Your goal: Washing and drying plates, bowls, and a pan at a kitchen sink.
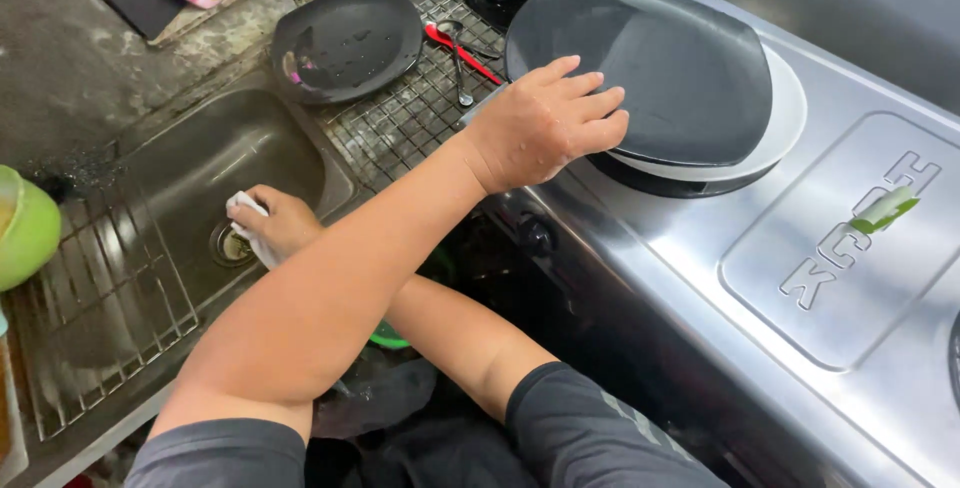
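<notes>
Grey plate (680, 78) under flat left hand (545, 123); right hand (275, 223) clutches cloth (247, 210).

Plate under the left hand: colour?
Dark grey plate, stacked on a white one; head view.

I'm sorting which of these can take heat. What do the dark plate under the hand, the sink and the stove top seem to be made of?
The dark plate looks like matte grey plastic or melamine: dull, even sheen, though glazed ceramic is possible. The sink looks like brushed stainless steel, dulled and water-stained. The stove top seems stainless steel too: bright, reflective, with embossed panels.
</notes>
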